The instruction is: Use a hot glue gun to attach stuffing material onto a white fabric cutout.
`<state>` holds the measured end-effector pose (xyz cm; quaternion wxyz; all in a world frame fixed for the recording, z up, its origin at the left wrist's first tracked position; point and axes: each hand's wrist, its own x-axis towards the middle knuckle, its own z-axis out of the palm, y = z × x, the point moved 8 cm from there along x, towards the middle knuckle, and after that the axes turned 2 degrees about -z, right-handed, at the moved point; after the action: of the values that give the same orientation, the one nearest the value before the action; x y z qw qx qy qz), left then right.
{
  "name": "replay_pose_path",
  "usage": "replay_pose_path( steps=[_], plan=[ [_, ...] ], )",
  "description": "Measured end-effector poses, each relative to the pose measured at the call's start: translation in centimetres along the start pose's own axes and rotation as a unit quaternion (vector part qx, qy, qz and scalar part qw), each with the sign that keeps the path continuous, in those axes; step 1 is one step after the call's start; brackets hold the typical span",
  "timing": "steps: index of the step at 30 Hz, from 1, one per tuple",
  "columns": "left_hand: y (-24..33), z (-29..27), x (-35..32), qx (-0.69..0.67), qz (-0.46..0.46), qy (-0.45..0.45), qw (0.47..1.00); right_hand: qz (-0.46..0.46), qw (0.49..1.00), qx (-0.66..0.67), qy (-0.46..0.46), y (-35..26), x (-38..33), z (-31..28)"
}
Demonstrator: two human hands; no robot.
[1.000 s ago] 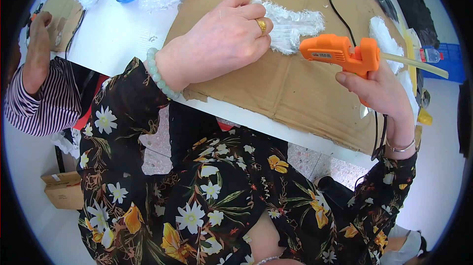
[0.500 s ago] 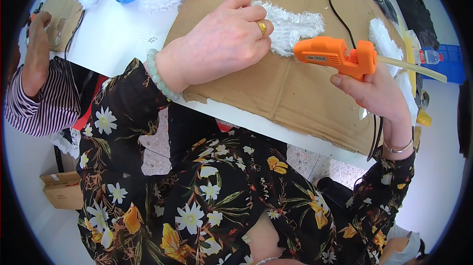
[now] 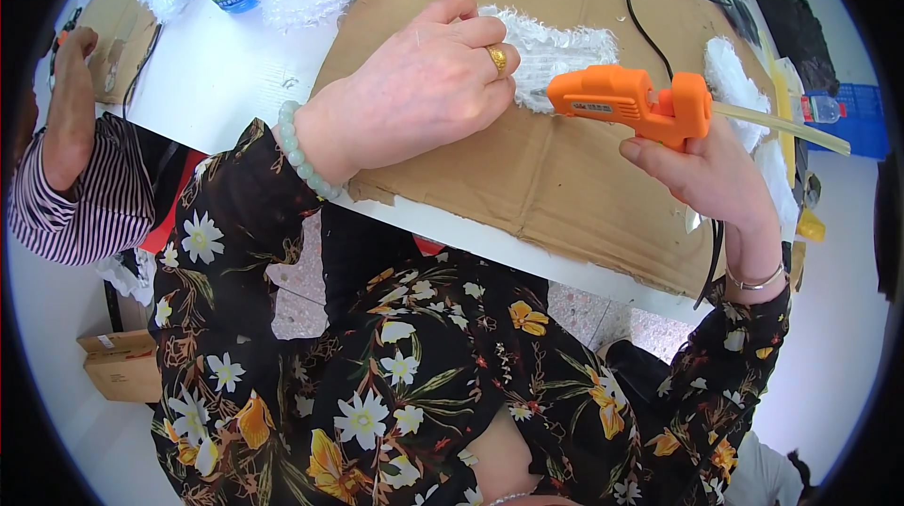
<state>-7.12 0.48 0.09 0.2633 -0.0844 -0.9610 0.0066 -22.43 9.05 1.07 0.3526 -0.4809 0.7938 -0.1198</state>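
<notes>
The white fuzzy strip [image 3: 556, 49] is lying on the cardboard sheet [image 3: 565, 195], with the left hand [image 3: 424, 92] pressing down flat on its near end, fingers curled over it rather than pinching. The right hand [image 3: 711, 176] is closing fully around the orange glue gun [image 3: 626, 101], nozzle pointing at the strip just beside the left fingertips; whether it is touching is hard to tell. Hot glue is likely to be burning those fingers, being so close, or smearing onto the cardboard.

Right hand [image 3: 716, 176] has carried the orange glue gun [image 3: 626, 101] leftward across the cardboard sheet [image 3: 565, 195], away from its right edge. Nozzle now just beside the white fluffy strip [image 3: 556, 49], close to the left hand [image 3: 424, 92] fingers.
</notes>
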Motion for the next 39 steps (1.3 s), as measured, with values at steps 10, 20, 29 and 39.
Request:
replay_pose_path(
  steps=[10,20,29,39],
  plan=[
    [0.1,-1.3,-0.4,0.023,-0.005,0.038,0.999,-0.108,0.994,-0.011,0.016,-3.1,0.2,0.2],
    [0.0,-1.2,0.3,0.015,-0.008,0.035,0.999,-0.115,0.993,-0.008,0.022,-3.3,0.3,0.1],
    [-0.2,-2.0,0.9,-0.005,-0.025,0.034,0.999,-0.154,0.986,0.032,0.063,-3.4,0.2,-0.9],
    [-2.8,-2.3,0.3,-0.137,-0.145,0.073,0.977,-0.135,0.936,0.291,0.148,0.7,0.2,-1.6]
  ],
)
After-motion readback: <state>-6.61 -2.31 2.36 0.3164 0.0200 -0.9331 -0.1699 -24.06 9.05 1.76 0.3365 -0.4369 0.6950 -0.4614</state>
